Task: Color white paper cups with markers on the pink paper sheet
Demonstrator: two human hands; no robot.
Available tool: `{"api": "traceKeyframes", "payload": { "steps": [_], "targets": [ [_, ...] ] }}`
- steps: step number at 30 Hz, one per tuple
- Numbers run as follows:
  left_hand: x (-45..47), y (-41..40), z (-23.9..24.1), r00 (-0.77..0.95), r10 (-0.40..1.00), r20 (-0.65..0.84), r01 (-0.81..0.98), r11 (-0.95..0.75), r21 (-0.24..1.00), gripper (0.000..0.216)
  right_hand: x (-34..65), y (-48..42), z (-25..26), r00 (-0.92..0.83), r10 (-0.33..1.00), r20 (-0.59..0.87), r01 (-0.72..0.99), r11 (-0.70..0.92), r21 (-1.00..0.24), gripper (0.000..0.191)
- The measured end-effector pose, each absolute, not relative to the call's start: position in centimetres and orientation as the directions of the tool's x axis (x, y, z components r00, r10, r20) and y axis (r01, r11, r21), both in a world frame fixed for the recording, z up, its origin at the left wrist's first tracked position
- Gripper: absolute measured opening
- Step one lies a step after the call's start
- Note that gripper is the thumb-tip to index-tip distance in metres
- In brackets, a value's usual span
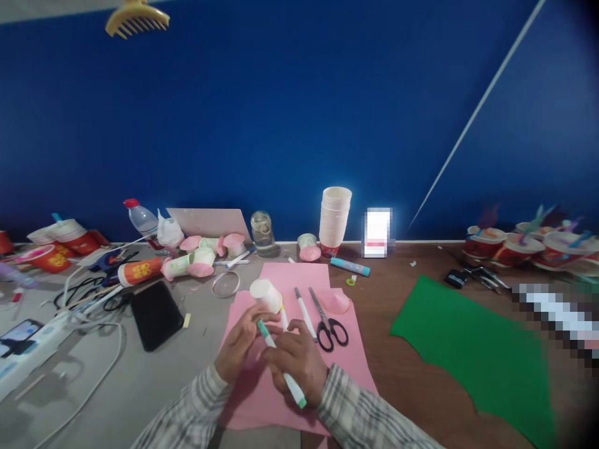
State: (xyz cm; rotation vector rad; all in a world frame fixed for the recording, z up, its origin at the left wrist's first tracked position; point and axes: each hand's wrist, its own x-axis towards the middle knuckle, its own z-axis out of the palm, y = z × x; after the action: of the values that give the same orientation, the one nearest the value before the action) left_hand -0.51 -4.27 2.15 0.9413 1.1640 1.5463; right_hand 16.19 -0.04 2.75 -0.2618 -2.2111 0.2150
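Note:
In the head view my right hand (pixel 299 358) is closed round a white marker (pixel 291 383) with green ends, slanted across the pink paper (pixel 262 399). My left hand (pixel 239 342) is at the marker's upper green end, its fingers bent around it. Just beyond my left fingertips a white paper cup (pixel 266 294) lies tilted on the paper; whether they touch it is unclear. A yellow-tipped pen (pixel 283 317) lies by the cup, partly hidden by my hands. To the right are a grey-capped marker (pixel 305 313), black-handled scissors (pixel 327 324) and a cut pink piece (pixel 337 301).
Behind the paper stand a tall cup stack (pixel 335 218), a glue stick (pixel 350 267) and a glass jar (pixel 263 236). Decorated pink-and-white cups (pixel 201 259), a black phone (pixel 156 315) and cables (pixel 119 349) lie left. Green sheet (pixel 472 349) and red cups (pixel 519 249) are right.

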Motion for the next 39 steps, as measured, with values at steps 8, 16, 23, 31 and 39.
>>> {"api": "traceKeyframes", "payload": {
  "steps": [8, 16, 23, 31, 39],
  "targets": [
    [-4.1, -2.4, 1.0, -0.607, 0.779, 0.159, 0.05, -0.162, 0.986, 0.053, 17.3, 3.6, 1.7, -0.478, 0.65, 0.591, 0.582, 0.738, -0.341, 0.031],
    [-2.8, -0.3, 1.9, -0.356, 0.924, 0.138, 0.206, -0.066, 0.976, 0.062, 17.4, 4.1, 0.4, -0.583, 0.774, 0.248, 0.68, 0.632, -0.371, 0.077],
    [-3.0, 1.5, 1.7, -0.325, 0.942, 0.09, 0.214, -0.02, 0.977, 0.05, 17.4, 3.3, 1.3, -0.717, 0.589, 0.372, 0.482, 0.805, -0.346, 0.036],
    [-3.9, 1.2, 1.2, -0.376, 0.922, 0.094, 0.121, -0.052, 0.991, 0.027, 15.7, 3.1, -0.3, -0.809, 0.426, 0.406, 0.395, 0.904, -0.161, 0.019],
    [-4.9, 0.8, 1.0, -0.382, 0.913, 0.142, 0.167, -0.083, 0.982, 0.026, 15.9, 3.8, 0.6, -0.8, 0.334, 0.499, 0.308, 0.942, -0.137, 0.01]
  ]
}}
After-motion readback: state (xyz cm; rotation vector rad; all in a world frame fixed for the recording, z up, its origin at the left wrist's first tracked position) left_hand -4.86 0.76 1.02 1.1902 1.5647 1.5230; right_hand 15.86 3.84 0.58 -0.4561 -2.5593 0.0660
